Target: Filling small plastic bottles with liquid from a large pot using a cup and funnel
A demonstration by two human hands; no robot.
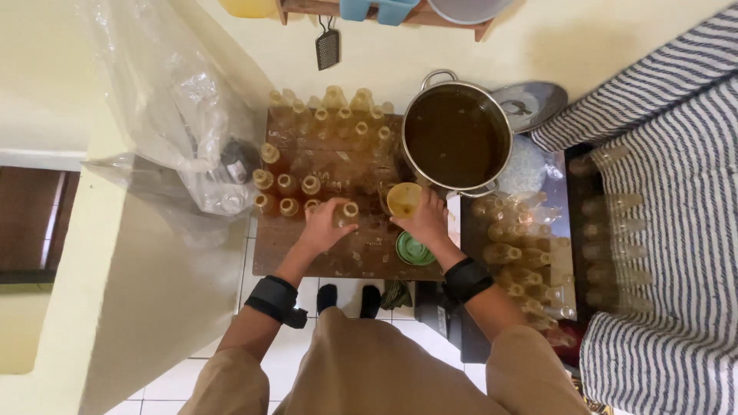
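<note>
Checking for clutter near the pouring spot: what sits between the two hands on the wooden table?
In the head view, one open bottle stands by the left hand; past it, bare stained table reaches the right hand holding a yellow cup.

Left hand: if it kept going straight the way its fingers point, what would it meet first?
The left hand already rests on an open bottle. Straight on, it would probably meet the next open bottles in the row beyond, though depth is hard to judge from above.
</note>
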